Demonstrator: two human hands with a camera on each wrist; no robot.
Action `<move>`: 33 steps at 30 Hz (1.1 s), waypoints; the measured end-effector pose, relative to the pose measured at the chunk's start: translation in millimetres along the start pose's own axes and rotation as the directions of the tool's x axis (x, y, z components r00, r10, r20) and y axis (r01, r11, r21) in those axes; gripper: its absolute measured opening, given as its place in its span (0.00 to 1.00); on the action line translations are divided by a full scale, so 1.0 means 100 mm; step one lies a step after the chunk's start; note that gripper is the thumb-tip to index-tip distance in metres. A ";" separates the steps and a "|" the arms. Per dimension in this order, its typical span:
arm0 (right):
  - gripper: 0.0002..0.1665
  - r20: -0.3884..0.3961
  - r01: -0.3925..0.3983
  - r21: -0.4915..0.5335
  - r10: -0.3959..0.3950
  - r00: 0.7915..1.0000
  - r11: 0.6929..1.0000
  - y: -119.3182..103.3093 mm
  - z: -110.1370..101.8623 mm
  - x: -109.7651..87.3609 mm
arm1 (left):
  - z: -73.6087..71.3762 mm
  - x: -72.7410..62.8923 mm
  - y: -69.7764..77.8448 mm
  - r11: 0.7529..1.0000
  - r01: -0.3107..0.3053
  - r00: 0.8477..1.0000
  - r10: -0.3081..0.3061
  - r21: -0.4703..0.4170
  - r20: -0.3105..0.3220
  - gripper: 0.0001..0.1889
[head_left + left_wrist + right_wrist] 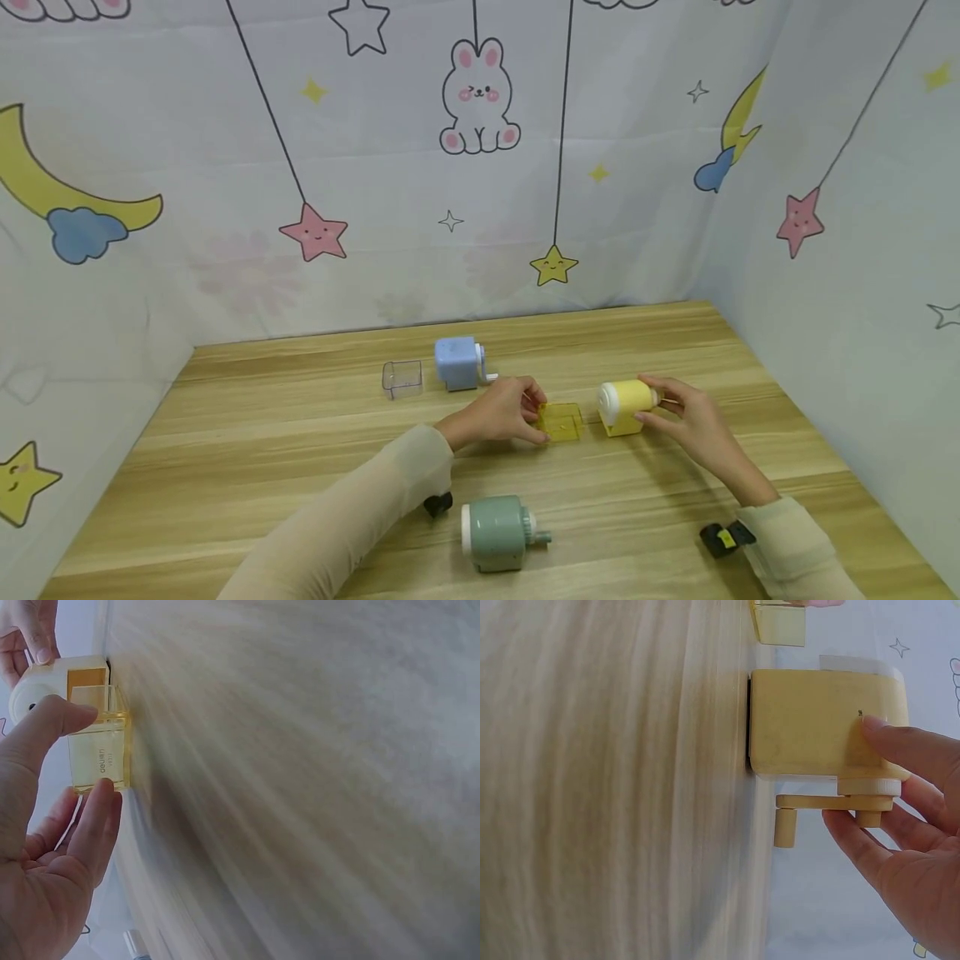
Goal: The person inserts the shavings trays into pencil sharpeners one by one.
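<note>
A yellow hand-crank pencil sharpener (627, 403) stands on the table, right of centre. My right hand (693, 423) holds it at the crank end, thumb on its side and fingers by the crank (825, 802). To its left is a see-through yellow shavings drawer (562, 423), close to the table surface. The thumb and fingers of my left hand (504, 410) pinch this drawer at opposite sides. In the left wrist view, the drawer's end is close to the opening in the sharpener's lower part; whether they touch I cannot tell.
Behind my left hand stands a blue pencil sharpener (456, 362), with a clear drawer (403, 379) lying apart to its left. A green pencil sharpener (497, 533) is near the front. Printed cloth (405, 275) borders the wooden table (300, 400) at the back and sides.
</note>
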State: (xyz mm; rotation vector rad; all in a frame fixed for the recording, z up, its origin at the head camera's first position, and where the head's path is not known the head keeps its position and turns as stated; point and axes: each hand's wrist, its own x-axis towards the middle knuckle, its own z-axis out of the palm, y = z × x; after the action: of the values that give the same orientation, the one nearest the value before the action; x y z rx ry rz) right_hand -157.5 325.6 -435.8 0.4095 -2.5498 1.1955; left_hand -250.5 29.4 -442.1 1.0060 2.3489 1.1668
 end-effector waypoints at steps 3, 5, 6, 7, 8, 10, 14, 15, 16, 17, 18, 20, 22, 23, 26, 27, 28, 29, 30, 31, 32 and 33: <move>0.32 0.000 -0.005 -0.002 0.005 1.000 1.000 0.00 0.00 0.00 | 0.00 0.01 0.01 1.000 0.002 1.000 -0.002 0.005 0.007 0.24; 0.32 0.001 -0.009 0.001 0.009 1.000 1.000 0.00 0.00 0.00 | 0.00 0.01 0.01 1.000 0.004 1.000 -0.004 0.007 0.011 0.24; 0.32 0.003 -0.012 0.003 0.012 1.000 1.000 0.00 0.00 0.00 | 0.00 0.02 0.01 1.000 0.005 1.000 -0.005 0.009 0.013 0.24; 0.33 0.003 -0.014 0.004 0.014 1.000 1.000 0.00 0.00 0.00 | 0.00 0.02 0.01 1.000 0.003 1.000 -0.004 0.011 0.013 0.24; 0.33 0.004 -0.015 0.006 0.015 1.000 1.000 0.00 0.00 0.00 | 0.00 0.02 0.02 1.000 0.002 1.000 -0.002 0.014 0.014 0.24; 0.33 0.005 -0.016 0.011 0.016 1.000 1.000 0.00 0.00 0.00 | 0.00 0.03 0.02 1.000 -0.002 1.000 0.002 0.017 0.014 0.24; 0.33 0.006 -0.014 0.017 0.014 1.000 1.000 0.00 0.00 0.00 | -0.01 0.04 0.04 1.000 -0.006 1.000 0.006 0.012 0.020 0.23; 0.33 0.006 -0.014 0.020 0.013 1.000 1.000 0.00 0.00 0.00 | -0.01 0.04 0.04 1.000 -0.004 1.000 0.004 0.008 0.024 0.23; 0.33 0.006 -0.014 0.022 0.014 1.000 1.000 0.00 0.00 0.00 | -0.01 0.05 0.04 1.000 -0.004 1.000 0.003 0.007 0.028 0.23; 0.33 0.006 -0.013 0.024 0.013 1.000 1.000 0.01 0.00 0.00 | -0.01 0.05 0.04 1.000 -0.003 0.999 0.003 0.004 0.032 0.23; 0.33 0.006 -0.013 0.025 0.013 1.000 1.000 0.01 0.01 0.00 | -0.01 0.06 0.04 1.000 -0.002 0.999 0.001 0.004 0.035 0.23; 0.33 0.005 -0.012 0.025 0.012 1.000 1.000 0.01 0.01 0.00 | -0.01 0.07 0.04 1.000 -0.003 0.999 0.002 0.005 0.039 0.24; 0.33 0.003 -0.011 0.020 0.011 1.000 1.000 0.01 0.01 0.00 | -0.01 0.09 0.03 1.000 -0.005 0.999 0.005 0.012 0.043 0.24; 0.33 0.002 -0.011 0.015 0.011 1.000 1.000 0.01 0.00 0.00 | -0.01 0.10 0.03 1.000 -0.007 0.999 0.006 0.014 0.045 0.24; 0.33 -0.001 -0.011 0.014 0.011 1.000 1.000 -0.01 0.00 0.00 | -0.02 0.12 0.04 1.000 -0.008 0.998 0.007 0.019 0.055 0.24; 0.33 -0.001 -0.010 0.012 0.010 1.000 1.000 -0.01 0.00 0.00 | -0.02 0.12 0.04 1.000 -0.007 0.998 0.006 0.016 0.058 0.24; 0.33 -0.002 -0.009 0.013 0.009 1.000 1.000 -0.01 0.00 0.00 | -0.03 0.12 0.05 1.000 -0.005 0.998 0.004 0.015 0.060 0.24; 0.33 -0.001 -0.008 0.013 0.008 1.000 1.000 -0.01 0.00 0.00 | -0.03 0.13 0.05 1.000 -0.003 0.998 0.002 0.014 0.062 0.24; 0.33 -0.001 -0.007 0.014 0.007 1.000 1.000 0.00 0.00 0.00 | -0.03 0.13 0.05 1.000 0.000 0.998 -0.001 0.015 0.063 0.24; 0.33 0.000 -0.006 0.016 0.006 1.000 1.000 0.00 0.00 0.00 | -0.03 0.14 0.06 1.000 0.001 0.998 -0.002 0.021 0.062 0.24; 0.33 0.000 -0.007 0.013 0.007 1.000 1.000 0.00 0.00 0.00 | -0.02 0.15 0.06 1.000 0.000 0.998 -0.002 0.025 0.062 0.24; 0.33 0.001 -0.009 0.010 0.009 1.000 1.000 0.01 0.00 0.00 | -0.02 0.15 0.06 1.000 0.000 0.998 -0.002 0.028 0.062 0.24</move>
State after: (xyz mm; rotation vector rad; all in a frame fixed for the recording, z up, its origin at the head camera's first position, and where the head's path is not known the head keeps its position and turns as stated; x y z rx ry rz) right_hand -157.8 325.7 -436.4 0.4022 -2.5500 1.2120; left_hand -259.8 41.6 -435.6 1.0356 2.3231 1.0899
